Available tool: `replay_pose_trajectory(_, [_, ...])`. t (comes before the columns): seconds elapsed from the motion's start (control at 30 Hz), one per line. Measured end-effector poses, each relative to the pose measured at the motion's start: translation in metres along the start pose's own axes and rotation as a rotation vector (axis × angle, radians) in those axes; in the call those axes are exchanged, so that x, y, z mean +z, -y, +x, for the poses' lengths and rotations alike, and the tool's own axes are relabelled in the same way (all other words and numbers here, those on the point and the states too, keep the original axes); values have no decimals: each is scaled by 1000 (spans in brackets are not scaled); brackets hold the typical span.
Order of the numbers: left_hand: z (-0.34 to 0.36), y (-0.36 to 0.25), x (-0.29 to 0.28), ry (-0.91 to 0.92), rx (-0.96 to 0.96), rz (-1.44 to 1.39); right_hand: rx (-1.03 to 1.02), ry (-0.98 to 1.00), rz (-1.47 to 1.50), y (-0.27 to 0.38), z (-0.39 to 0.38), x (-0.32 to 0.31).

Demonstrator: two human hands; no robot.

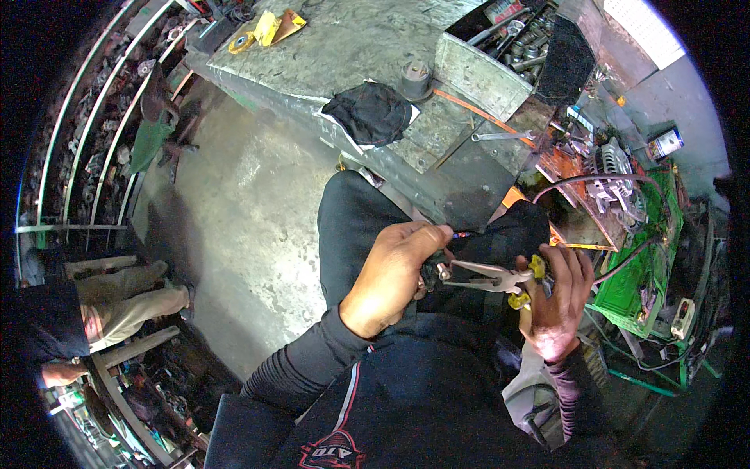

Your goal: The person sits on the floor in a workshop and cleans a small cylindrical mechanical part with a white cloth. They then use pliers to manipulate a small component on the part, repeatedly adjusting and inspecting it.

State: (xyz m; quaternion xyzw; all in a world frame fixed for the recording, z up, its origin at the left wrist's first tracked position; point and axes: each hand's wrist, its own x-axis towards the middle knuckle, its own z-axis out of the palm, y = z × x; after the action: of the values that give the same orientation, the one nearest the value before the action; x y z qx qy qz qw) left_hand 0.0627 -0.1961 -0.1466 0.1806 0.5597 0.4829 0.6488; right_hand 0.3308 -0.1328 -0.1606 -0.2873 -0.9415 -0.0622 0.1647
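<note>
Above my lap, my left hand (389, 272) is closed round a small dark part (431, 273) with a bright metal tip, mostly hidden by the fingers. Some thin coloured wire ends (462, 234) show by the thumb. From the right, my right hand (558, 297) grips long-nose pliers (492, 277) by their yellow handles. The pliers' jaws are spread and point left, their tips beside the dark part. Whether they touch it I cannot tell.
Ahead is a grey workbench (312, 51) with a black cloth (367, 113), a round metal cup (416, 80), a wrench (504, 136) and a metal toolbox (476, 74). At right are an alternator (613, 176) and a green crate (625, 301). Another person (129, 301) is at far left, near loaded shelves (94, 117).
</note>
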Motion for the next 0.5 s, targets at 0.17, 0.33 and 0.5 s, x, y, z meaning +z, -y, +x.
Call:
replay_pose_trajectory(0.17, [-2,-6,-5,82,-102,125,-102,-48,36,-5,18,-10])
replay_pose_trajectory(0.33, [-1,-7,-6,101,-73,231,-131,-44,36,-11,19,-8])
replay_pose_trajectory(0.5, [6,-3,-7,147,-66,259,-145,-42,87,-17,15,-5])
